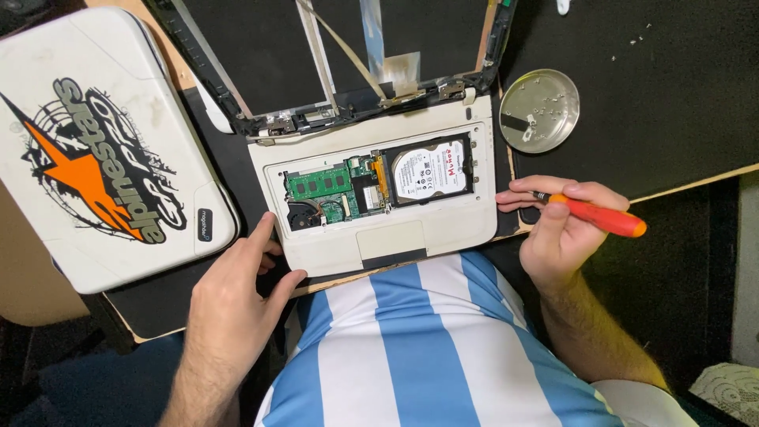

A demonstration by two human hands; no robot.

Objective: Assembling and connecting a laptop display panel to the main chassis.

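White plastic netbook (379,198) lies belly-up on the counter (672,103), bottom cover off, so the insides face the person. Left hand (237,292) presses on its near-left corner, fingers (261,233) spread and flat, gripping nothing; thumb hooks the front edge. Looks like it's there to pin the case so it doesn't slide. Right hand (557,229) sits at the case's right edge, fingers curled shut round an orange-handled screwdriver (597,215). Handle points away to the right, dark shaft end tucked under the fingertips toward the laptop; tip itself hidden, can't tell if it touches anything.

Just beyond the left fingertips: fan w/ copper pipe (304,213), then green RAM stick (319,183). Further toward the right fingers: hard drive (431,170), silver label up, in its own bay. Beyond both hands, the hinged screen frame (340,47) lies open flat, panel out, ribbon cables loose across it.

Round metal dish (539,109) sits beyond the right fingers, well apart from the case, prob. to keep small parts from rolling off.

Left of the left hand: white laptop sleeve (103,142) w/ orange-black graphic, set aside.

Count: 1 netbook, 1 screwdriver, 1 drive, 1 RAM stick, 1 fan, 1 dish, 1 sleeve. Screws in dish: several, too small to count. A few more specks on the black mat (632,39) past the dish.
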